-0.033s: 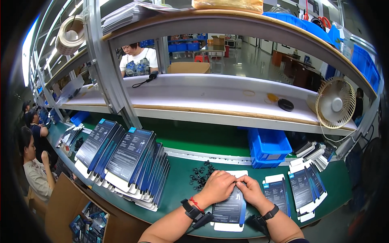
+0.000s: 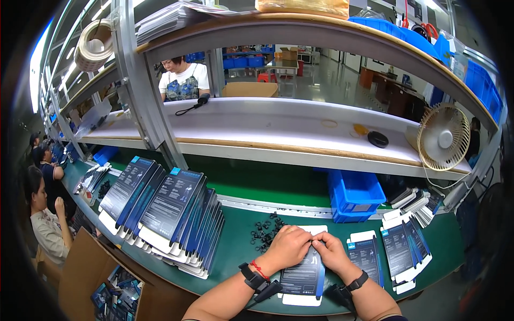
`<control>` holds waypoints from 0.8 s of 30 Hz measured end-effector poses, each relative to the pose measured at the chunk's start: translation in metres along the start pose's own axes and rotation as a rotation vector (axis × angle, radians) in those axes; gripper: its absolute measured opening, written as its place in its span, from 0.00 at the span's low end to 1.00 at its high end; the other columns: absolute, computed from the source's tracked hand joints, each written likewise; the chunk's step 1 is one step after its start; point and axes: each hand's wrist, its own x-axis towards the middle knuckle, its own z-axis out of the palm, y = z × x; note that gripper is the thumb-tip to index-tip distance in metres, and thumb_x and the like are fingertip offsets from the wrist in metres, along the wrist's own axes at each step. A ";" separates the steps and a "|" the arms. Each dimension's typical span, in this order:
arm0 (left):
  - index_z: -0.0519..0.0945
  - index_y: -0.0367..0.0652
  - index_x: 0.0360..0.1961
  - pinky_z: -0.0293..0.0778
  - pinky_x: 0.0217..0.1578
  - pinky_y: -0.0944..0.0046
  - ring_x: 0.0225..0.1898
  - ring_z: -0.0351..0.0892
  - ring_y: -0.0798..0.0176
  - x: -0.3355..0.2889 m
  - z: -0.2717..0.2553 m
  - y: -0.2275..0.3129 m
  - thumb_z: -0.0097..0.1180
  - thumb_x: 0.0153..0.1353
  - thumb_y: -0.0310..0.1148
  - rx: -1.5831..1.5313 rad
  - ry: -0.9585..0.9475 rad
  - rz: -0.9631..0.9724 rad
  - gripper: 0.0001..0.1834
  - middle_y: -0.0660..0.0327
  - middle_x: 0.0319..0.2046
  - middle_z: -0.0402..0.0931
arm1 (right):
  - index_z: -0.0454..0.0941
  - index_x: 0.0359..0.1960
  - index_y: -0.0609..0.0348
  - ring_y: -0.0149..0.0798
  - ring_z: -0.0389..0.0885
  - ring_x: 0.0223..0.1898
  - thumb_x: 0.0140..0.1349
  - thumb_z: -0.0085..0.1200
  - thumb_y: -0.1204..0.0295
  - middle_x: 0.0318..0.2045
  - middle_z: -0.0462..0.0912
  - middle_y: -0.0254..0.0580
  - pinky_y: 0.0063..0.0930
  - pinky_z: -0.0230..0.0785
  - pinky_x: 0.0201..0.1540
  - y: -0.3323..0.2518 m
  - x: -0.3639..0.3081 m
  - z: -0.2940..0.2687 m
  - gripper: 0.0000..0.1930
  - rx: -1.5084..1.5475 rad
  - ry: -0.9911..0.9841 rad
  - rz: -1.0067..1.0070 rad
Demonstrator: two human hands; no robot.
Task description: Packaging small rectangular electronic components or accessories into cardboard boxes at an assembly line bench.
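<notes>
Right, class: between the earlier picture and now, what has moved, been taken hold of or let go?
Nothing has visibly moved, been grasped or been released. The left hand and right hand stay together over the flat printed carton; the small black parts, stacked cartons and open blue bin stay put.

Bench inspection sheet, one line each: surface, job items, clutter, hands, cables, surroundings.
Surface: green bench top.
Job items: flat carton under the hands; small black parts beyond, to its left; carton stack farther left.
Clutter: blue bins behind; loose cartons at right.
Hands: left hand, right hand, fingertips close together above the flat carton; anything pinched is too small to identify.
Cables: pale cord below the fan.
Surroundings: shelf above; seated person at left.
</notes>
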 end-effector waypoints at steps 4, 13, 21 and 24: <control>0.81 0.43 0.34 0.69 0.44 0.56 0.37 0.76 0.56 -0.002 -0.002 -0.001 0.58 0.51 0.28 0.012 0.002 -0.005 0.08 0.60 0.30 0.78 | 0.76 0.39 0.63 0.23 0.73 0.35 0.65 0.49 0.74 0.32 0.80 0.34 0.20 0.67 0.38 0.002 0.000 0.001 0.06 0.017 -0.013 0.039; 0.80 0.43 0.35 0.69 0.43 0.57 0.38 0.77 0.56 -0.003 0.001 0.000 0.57 0.50 0.26 -0.007 0.000 -0.002 0.09 0.60 0.30 0.78 | 0.76 0.40 0.63 0.22 0.72 0.36 0.65 0.49 0.76 0.33 0.79 0.32 0.18 0.67 0.39 0.006 -0.001 0.001 0.06 0.071 -0.012 0.059; 0.80 0.43 0.33 0.69 0.41 0.56 0.37 0.77 0.56 -0.003 0.001 -0.002 0.56 0.50 0.25 0.003 0.019 0.016 0.08 0.60 0.29 0.78 | 0.76 0.39 0.62 0.24 0.73 0.37 0.62 0.53 0.76 0.34 0.80 0.33 0.19 0.67 0.41 0.004 -0.001 0.001 0.05 0.072 -0.014 0.056; 0.80 0.43 0.33 0.69 0.41 0.56 0.36 0.77 0.56 -0.003 0.001 -0.002 0.56 0.50 0.25 0.015 0.016 0.015 0.07 0.61 0.28 0.78 | 0.76 0.38 0.62 0.25 0.74 0.37 0.61 0.55 0.76 0.34 0.80 0.34 0.20 0.67 0.43 -0.001 -0.001 0.001 0.05 0.035 -0.013 0.028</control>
